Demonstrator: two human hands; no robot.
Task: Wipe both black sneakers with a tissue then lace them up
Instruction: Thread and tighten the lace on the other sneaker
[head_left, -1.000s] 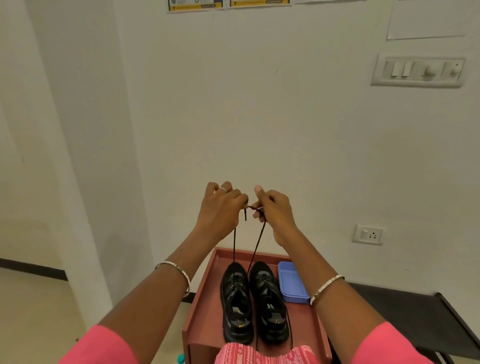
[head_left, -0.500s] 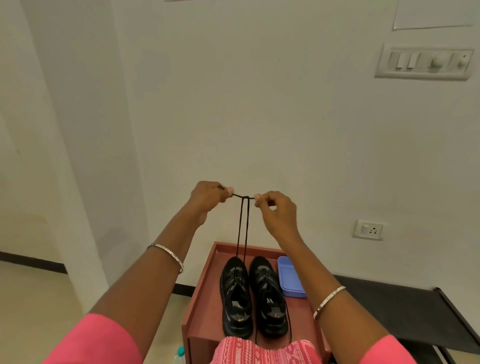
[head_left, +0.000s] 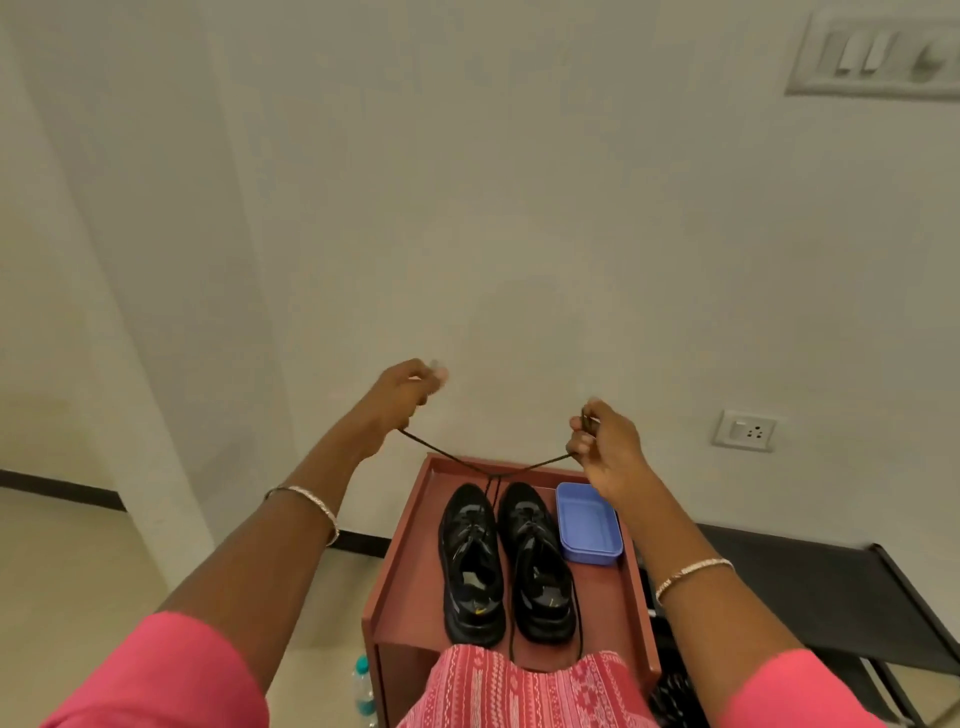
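Two black sneakers stand side by side on the red-brown cabinet top (head_left: 410, 551), toes toward the wall: the left sneaker (head_left: 471, 564) and the right sneaker (head_left: 537, 566). A black lace (head_left: 441, 453) rises from the left sneaker and splits into two ends stretched apart above the shoes. My left hand (head_left: 402, 392) pinches one end, raised at the left. My right hand (head_left: 605, 447) pinches the other end at the right. Loose lace ends of the right sneaker trail toward me. No tissue is in view.
A blue plastic tray (head_left: 589, 522) sits right of the sneakers. A black rack (head_left: 821, 587) stands to the right of the cabinet. A water bottle (head_left: 363, 686) is on the floor at the left. The wall with a socket (head_left: 745, 430) is close behind.
My hands were together high above the shoes holding both lace ends. They have now pulled apart sideways and dropped lower, spreading the lace into a wide V.
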